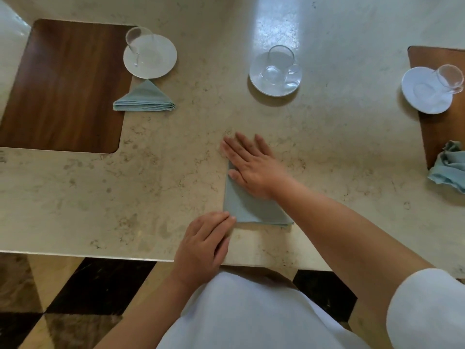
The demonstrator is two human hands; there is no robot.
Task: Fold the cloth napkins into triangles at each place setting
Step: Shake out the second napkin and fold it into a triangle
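Right grip (251,167) is flat, fingers straight, pressing the top of the blue napkin (247,209), which lies on the worktop (151,187) near its front edge. Left grip (203,245) sits at that napkin's lower-left corner, fingers bent; pinching or just pinning, I cannot tell. A folded triangle napkin (144,99) lies far left, a crumpled napkin (449,167) far right.

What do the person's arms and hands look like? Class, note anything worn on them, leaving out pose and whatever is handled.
Both the left hand and right hand are bare: no gloves, rings or watch show. The right arm is uncovered up to a short white sleeve; the left forearm is uncovered too, its sleeve out of view. A white garment covers the body.
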